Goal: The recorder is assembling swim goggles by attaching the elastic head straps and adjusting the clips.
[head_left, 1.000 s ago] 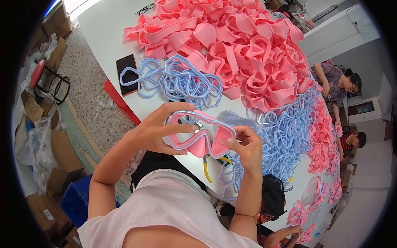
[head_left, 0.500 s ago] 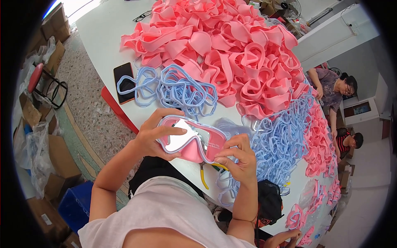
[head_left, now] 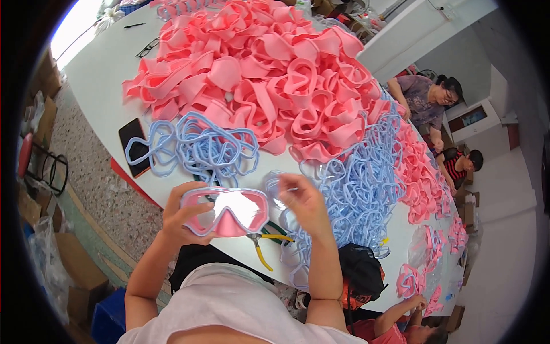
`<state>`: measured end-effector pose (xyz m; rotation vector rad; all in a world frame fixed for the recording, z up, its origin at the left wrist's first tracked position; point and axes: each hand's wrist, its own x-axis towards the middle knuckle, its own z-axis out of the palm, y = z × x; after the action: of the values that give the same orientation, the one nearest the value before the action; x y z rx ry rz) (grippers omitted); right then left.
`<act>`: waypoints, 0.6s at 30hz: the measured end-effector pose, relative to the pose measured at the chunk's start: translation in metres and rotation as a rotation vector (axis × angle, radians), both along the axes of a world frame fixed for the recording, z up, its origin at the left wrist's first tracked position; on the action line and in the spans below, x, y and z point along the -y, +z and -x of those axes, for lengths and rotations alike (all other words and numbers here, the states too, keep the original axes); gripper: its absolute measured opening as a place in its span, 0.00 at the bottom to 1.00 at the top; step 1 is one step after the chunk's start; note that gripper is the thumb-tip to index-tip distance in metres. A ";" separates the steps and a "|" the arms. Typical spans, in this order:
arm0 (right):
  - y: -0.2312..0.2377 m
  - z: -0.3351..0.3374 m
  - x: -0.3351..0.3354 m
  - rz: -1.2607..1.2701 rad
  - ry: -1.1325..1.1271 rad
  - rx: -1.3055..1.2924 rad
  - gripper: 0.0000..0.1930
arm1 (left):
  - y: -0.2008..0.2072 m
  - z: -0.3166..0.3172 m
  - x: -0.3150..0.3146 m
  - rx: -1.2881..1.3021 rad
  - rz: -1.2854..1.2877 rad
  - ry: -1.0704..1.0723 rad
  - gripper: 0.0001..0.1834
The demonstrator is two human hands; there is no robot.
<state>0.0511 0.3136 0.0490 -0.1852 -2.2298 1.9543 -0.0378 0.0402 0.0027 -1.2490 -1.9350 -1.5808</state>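
Note:
A diving mask (head_left: 228,225) with a pink skirt, pale blue frame and shiny lens is held up over the table's near edge. My left hand (head_left: 182,217) grips its left side, the thumb lying across the lens. My right hand (head_left: 305,203) is off the mask, a short way to its right, with loosely bent fingers apart and nothing visible in them. Clear lens pieces (head_left: 274,184) lie by its fingertips, partly hidden. Beyond it spreads a heap of pale blue mask frames (head_left: 366,178). Yellow-handled pliers (head_left: 263,257) rest below the mask.
Pink mask skirts (head_left: 252,74) form a large pile across the white table (head_left: 94,86). A bunch of blue frames (head_left: 215,146) partly covers a phone (head_left: 134,146). Glasses (head_left: 148,47) lie farther back. A black bag (head_left: 361,272) sits at the near edge. Other people work at right.
My right hand has let go of the mask's right side and moved up, away from it. My left hand has turned the mask more level. The whole view has shifted.

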 end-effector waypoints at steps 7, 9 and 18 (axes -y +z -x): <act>-0.023 0.000 -0.097 -1.153 -0.583 0.448 0.11 | -0.011 0.004 0.006 0.090 -0.067 0.193 0.27; -0.025 0.005 -0.097 -1.237 -0.583 0.610 0.12 | -0.012 0.003 0.007 0.096 -0.073 0.211 0.27; -0.034 0.003 -0.101 -1.144 -0.638 0.410 0.12 | -0.016 0.002 0.011 0.099 -0.092 0.188 0.28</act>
<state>0.0484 0.4145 0.0151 -0.9980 -2.6505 0.2161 -0.0397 0.0292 -0.0136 -0.9392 -1.9510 -1.6410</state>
